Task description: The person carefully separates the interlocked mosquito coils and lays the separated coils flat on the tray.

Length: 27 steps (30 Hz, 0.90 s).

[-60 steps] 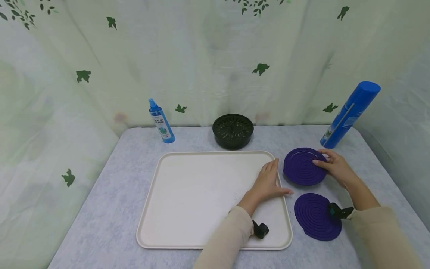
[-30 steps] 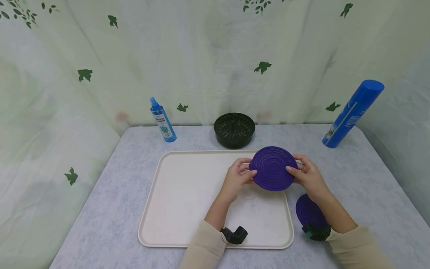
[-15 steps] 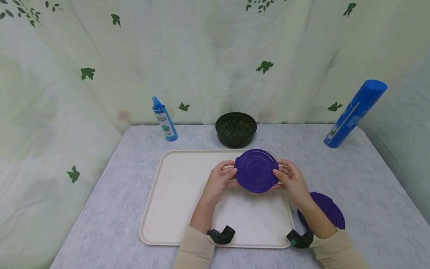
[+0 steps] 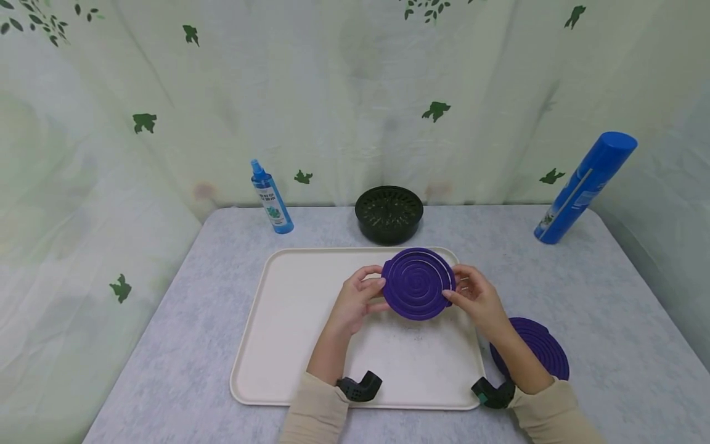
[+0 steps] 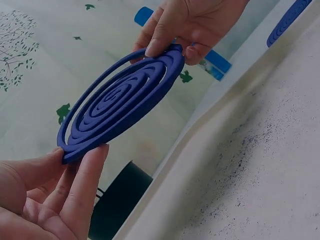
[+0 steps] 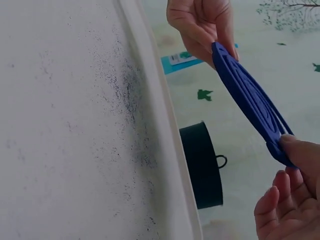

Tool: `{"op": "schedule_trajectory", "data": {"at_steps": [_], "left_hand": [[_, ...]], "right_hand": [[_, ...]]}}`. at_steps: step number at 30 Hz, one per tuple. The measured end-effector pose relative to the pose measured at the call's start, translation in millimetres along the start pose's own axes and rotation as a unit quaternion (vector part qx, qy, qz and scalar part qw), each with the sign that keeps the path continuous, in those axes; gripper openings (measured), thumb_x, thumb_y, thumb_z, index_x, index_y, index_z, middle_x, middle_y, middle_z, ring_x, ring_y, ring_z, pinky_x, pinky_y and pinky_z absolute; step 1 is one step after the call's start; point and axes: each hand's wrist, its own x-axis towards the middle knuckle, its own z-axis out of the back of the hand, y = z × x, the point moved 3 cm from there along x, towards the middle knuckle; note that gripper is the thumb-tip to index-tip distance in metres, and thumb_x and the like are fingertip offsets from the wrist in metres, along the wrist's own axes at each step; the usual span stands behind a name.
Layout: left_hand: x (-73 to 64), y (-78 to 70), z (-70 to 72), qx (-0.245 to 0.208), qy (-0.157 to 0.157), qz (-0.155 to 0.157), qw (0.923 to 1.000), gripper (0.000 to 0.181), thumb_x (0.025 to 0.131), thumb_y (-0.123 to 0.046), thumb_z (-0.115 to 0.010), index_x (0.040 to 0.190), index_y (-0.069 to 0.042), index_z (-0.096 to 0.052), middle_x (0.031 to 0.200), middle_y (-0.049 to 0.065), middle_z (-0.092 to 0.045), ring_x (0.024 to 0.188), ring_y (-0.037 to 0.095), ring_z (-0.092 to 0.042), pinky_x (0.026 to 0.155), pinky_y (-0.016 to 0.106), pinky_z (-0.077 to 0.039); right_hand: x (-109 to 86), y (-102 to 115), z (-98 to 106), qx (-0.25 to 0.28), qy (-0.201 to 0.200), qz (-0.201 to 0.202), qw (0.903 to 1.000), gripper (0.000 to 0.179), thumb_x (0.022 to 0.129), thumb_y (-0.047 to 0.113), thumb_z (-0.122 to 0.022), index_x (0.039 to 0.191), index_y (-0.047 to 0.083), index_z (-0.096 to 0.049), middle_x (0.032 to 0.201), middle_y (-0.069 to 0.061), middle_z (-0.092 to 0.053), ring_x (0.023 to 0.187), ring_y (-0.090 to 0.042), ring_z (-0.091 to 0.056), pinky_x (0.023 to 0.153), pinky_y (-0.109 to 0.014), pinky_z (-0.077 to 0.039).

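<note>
Purple coils: one (image 4: 417, 283) in both hands, one (image 4: 537, 349) on table.

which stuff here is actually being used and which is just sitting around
In use:
left hand
right hand
held coil, pinched at both edges
tray beneath it

Lying about:
second coil
black holder
spray bottle
blue can

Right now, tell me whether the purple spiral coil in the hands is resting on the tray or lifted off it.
Lifted. The left hand and right hand pinch opposite edges of the purple spiral coil; both wrist views show a gap above the cream tray.
</note>
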Motion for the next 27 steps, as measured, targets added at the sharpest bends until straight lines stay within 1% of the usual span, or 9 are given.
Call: {"op": "schedule_trajectory", "data": {"at_steps": [4, 7, 9, 14, 16, 18, 21, 23, 27], "left_hand": [[-0.7, -0.4, 2.3, -0.004, -0.003, 0.008, 1.0000, 0.021, 0.089, -0.002, -0.052, 0.110, -0.005, -0.052, 0.086, 0.005, -0.064, 0.073, 0.016, -0.062, 0.060, 0.034, -0.054], [-0.9, 0.4, 4.5, -0.006, -0.010, 0.011, 0.9999, 0.021, 0.090, -0.001, -0.051, 0.110, -0.006, -0.052, 0.086, 0.004, -0.064, 0.073, 0.015, -0.062, 0.059, 0.033, -0.054], [-0.8, 1.0, 5.5, -0.006, -0.013, 0.010, 0.9999, 0.021, 0.090, -0.002, -0.051, 0.110, -0.007, -0.052, 0.086, 0.003, -0.064, 0.073, 0.015, -0.062, 0.060, 0.033, -0.054], [-0.5, 1.5, 6.1, -0.002, -0.008, -0.009, 0.9999, 0.021, 0.090, -0.002, -0.052, 0.110, -0.006, -0.051, 0.085, 0.002, -0.064, 0.073, 0.014, -0.061, 0.061, 0.034, -0.054], [-0.7, 1.5, 6.1, 0.001, -0.004, -0.018, 0.9998, 0.021, 0.090, -0.001, -0.051, 0.110, -0.005, -0.051, 0.084, 0.002, -0.064, 0.074, 0.014, -0.061, 0.060, 0.033, -0.054], [-1.1, 1.4, 5.9, 0.007, -0.001, -0.024, 0.9997, 0.020, 0.090, 0.000, -0.051, 0.110, -0.003, -0.052, 0.083, 0.001, -0.063, 0.075, 0.014, -0.061, 0.060, 0.032, -0.054], [-1.5, 1.2, 5.6, 0.022, 0.001, -0.029, 0.9993, 0.020, 0.089, 0.001, -0.051, 0.109, -0.002, -0.052, 0.082, 0.001, -0.063, 0.077, 0.014, -0.061, 0.061, 0.033, -0.054], [-1.4, 1.2, 5.5, 0.030, 0.003, -0.033, 0.9990, 0.021, 0.089, 0.000, -0.052, 0.110, -0.001, -0.052, 0.083, 0.001, -0.063, 0.078, 0.014, -0.061, 0.063, 0.034, -0.054], [-0.9, 1.3, 5.8, 0.048, 0.010, -0.038, 0.9981, 0.024, 0.089, -0.001, -0.053, 0.112, 0.003, -0.051, 0.083, 0.000, -0.064, 0.077, 0.014, -0.061, 0.065, 0.037, -0.054]], "right_hand": [[0.8, 3.9, -0.8, -0.050, 0.003, 0.012, 0.9987, 0.038, 0.076, -0.008, -0.066, 0.110, -0.004, -0.049, 0.092, -0.010, -0.051, 0.075, -0.011, -0.046, 0.059, -0.016, -0.042], [0.6, 5.8, -2.5, -0.051, 0.008, 0.019, 0.9985, 0.036, 0.076, -0.009, -0.065, 0.109, -0.004, -0.049, 0.096, -0.015, -0.054, 0.077, -0.011, -0.048, 0.061, -0.016, -0.043], [0.0, 5.8, -3.8, -0.034, 0.011, 0.015, 0.9992, 0.034, 0.078, -0.009, -0.063, 0.108, -0.005, -0.049, 0.098, -0.018, -0.055, 0.080, -0.011, -0.051, 0.063, -0.016, -0.045], [-0.3, 3.9, -5.4, 0.027, 0.006, -0.026, 0.9993, 0.026, 0.083, -0.007, -0.059, 0.106, -0.009, -0.048, 0.099, -0.023, -0.055, 0.087, -0.010, -0.055, 0.071, -0.017, -0.049], [0.7, 3.6, -5.4, 0.016, 0.001, -0.042, 0.9990, 0.024, 0.084, -0.003, -0.059, 0.106, -0.009, -0.051, 0.098, -0.021, -0.056, 0.086, -0.009, -0.055, 0.071, -0.017, -0.048], [1.9, 3.4, -5.6, -0.013, -0.003, -0.059, 0.9982, 0.022, 0.085, 0.002, -0.060, 0.104, -0.008, -0.056, 0.094, -0.017, -0.058, 0.083, -0.008, -0.055, 0.069, -0.017, -0.048], [2.7, 4.2, -6.3, -0.054, 0.006, -0.085, 0.9949, 0.021, 0.086, 0.009, -0.060, 0.101, -0.006, -0.061, 0.090, -0.013, -0.061, 0.079, -0.007, -0.057, 0.068, -0.018, -0.049], [3.0, 4.0, -7.2, -0.049, 0.011, -0.103, 0.9934, 0.021, 0.087, 0.009, -0.059, 0.100, -0.007, -0.061, 0.089, -0.015, -0.061, 0.076, -0.008, -0.058, 0.067, -0.021, -0.051], [2.8, 3.9, -7.6, -0.011, 0.014, -0.130, 0.9913, 0.021, 0.087, 0.006, -0.058, 0.101, -0.010, -0.059, 0.088, -0.019, -0.057, 0.070, -0.011, -0.060, 0.064, -0.028, -0.054]]}}
